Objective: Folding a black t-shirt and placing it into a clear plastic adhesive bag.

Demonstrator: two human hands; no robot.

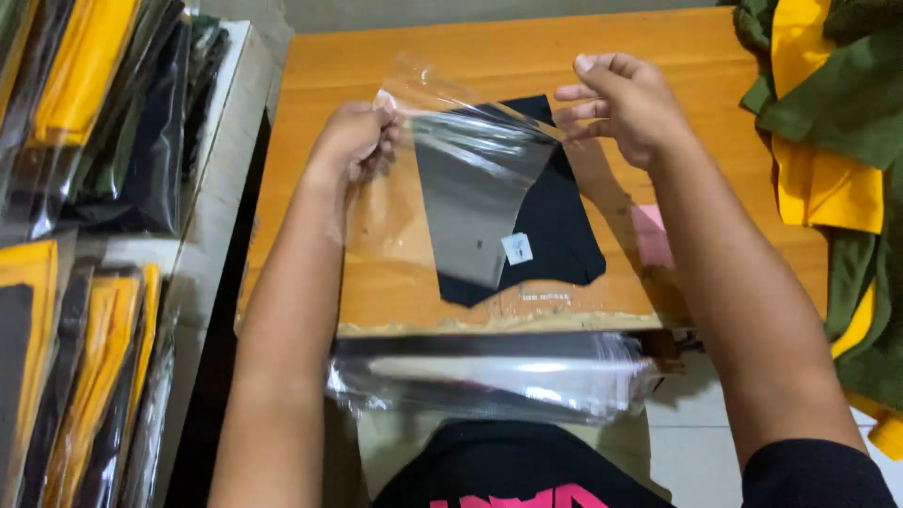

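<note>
My left hand (353, 141) and my right hand (628, 103) each pinch an upper corner of a clear plastic bag (395, 235) held over the orange wooden table (489, 56). Inside or behind the bag lies a folded black garment (555, 235) with a small white tag (516, 248). The bag's mouth is at the top, between my two hands. A glare streak on the plastic hides part of the garment.
A stack of clear plastic bags (489, 376) lies on my lap by the table's near edge. Bagged yellow, black and green garments (85, 235) pile on the left. Loose green and yellow cloth (828, 141) heaps on the right. A pink slip (651, 235) lies under my right forearm.
</note>
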